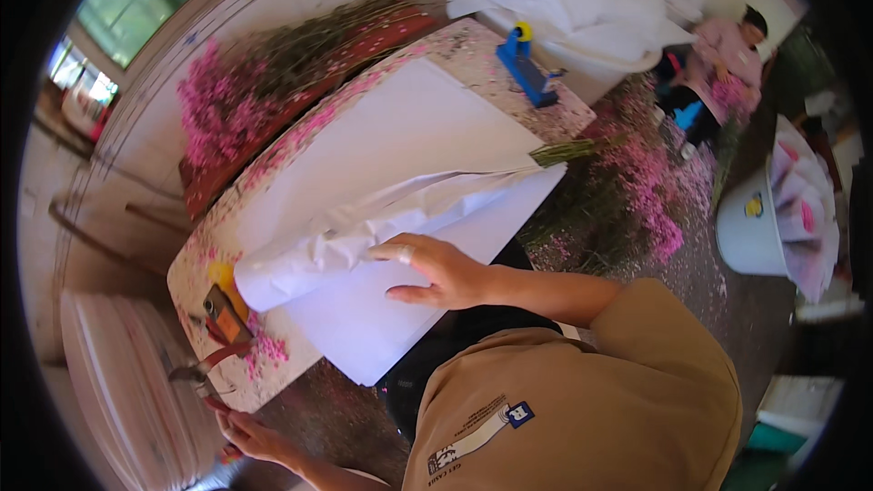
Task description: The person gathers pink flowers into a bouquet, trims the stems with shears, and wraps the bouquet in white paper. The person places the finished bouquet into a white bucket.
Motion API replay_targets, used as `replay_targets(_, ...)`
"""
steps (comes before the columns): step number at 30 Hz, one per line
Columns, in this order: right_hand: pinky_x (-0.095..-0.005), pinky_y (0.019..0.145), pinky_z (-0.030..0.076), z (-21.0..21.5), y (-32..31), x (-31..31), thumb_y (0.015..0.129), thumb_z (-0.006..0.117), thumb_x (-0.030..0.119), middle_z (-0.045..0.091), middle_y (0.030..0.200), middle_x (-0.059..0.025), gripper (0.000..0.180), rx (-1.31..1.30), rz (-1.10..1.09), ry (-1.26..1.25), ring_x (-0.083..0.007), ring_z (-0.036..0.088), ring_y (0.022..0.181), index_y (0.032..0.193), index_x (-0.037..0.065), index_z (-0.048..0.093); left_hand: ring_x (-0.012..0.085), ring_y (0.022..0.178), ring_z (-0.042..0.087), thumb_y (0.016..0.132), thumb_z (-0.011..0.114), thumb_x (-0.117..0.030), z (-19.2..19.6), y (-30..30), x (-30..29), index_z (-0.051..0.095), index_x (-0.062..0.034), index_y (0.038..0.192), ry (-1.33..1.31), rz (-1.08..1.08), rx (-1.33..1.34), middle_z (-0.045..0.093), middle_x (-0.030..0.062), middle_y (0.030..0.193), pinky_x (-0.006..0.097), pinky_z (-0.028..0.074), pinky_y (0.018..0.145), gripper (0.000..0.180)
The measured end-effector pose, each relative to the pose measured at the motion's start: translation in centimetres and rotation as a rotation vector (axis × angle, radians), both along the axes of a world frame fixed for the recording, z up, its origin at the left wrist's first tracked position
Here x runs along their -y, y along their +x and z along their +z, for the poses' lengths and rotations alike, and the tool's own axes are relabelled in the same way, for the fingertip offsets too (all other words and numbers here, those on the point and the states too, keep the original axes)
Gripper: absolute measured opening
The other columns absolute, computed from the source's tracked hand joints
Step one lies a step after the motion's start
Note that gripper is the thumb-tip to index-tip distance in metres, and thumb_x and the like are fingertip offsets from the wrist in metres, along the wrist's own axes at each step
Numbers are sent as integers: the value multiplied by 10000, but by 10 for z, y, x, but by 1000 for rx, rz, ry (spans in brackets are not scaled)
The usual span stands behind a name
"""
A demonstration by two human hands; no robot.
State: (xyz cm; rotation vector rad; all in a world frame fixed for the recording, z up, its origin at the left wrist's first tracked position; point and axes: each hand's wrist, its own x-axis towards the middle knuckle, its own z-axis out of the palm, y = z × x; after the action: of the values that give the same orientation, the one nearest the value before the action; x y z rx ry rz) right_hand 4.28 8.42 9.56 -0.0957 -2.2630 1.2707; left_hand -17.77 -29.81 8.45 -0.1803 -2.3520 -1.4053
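A bundle rolled in white wrapping paper (318, 241) lies slantwise on a flat white sheet (409, 118), with cut green stems (561, 154) sticking out of its right end. My right hand (436, 275) is open over the near side of the bundle, fingertips at the paper and a white band round one finger. Down at the left, past the table's corner, my left hand (253, 437) is closed on one handle of red-handled pruning shears (191, 373). The shears' other handle reaches over the table edge. My left fingers are partly blurred.
The table (273, 373) is strewn with pink petals. A phone (224, 313), a yellow roll (221, 275) and a blue tape dispenser (526, 73) rest on it. Pink flowers (218, 109) lie behind; more (646, 186) are at right, near a seated person (727, 68) and a white bucket (751, 227).
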Motion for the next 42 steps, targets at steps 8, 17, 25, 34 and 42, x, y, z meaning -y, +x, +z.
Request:
replay_targets(8, -411, 1089, 396, 20, 31, -18, 829, 856, 409, 562, 1288, -234, 856, 31, -155, -413, -320, 537, 1226, 1430, -40, 442, 219, 983, 708, 1055, 575, -81, 19, 135, -248, 579, -10, 1416, -216, -867, 68, 724, 169, 1252, 328, 571, 862, 368)
replay_targets(17, -299, 681, 553, -61, 168, -56, 941, 704, 236, 667, 896, -88, 343, -58, -294, -1511, -178, 687, 755, 1161, 22, 552, 366, 904, 655, 905, 749, -127, 17, 228, -353, 634, 1, 1263, -323, -1620, -103, 697, 173, 976, 460, 486, 856, 397)
replay_targets(25, -427, 644, 587, -112, 306, -145, 897, 590, 18, 657, 1004, -153, 580, 156, -805, -1251, -259, 714, 819, 1440, 82, 397, 358, 1177, 588, 822, 702, -82, -38, 173, -447, 508, -94, 1478, -801, -1329, -718, 639, 144, 1250, 556, 407, 1056, 685)
replay_targets(34, -402, 731, 530, -128, 385, -211, 800, 593, -55, 652, 1050, -106, 404, 471, -767, -959, -227, 649, 892, 1194, 34, 579, 362, 1068, 626, 750, 545, 60, -24, 123, -484, 594, -99, 1384, -1053, -1581, -294, 678, 136, 1172, 505, 450, 959, 656)
replay_targets(42, -349, 874, 475, -92, 367, -228, 823, 573, -63, 642, 1198, -38, 584, 603, -715, -869, -169, 582, 1028, 1396, 46, 549, 333, 1090, 609, 731, 548, 100, -24, 130, -471, 616, -106, 1361, -984, -1554, -321, 676, 99, 1202, 482, 428, 1004, 667)
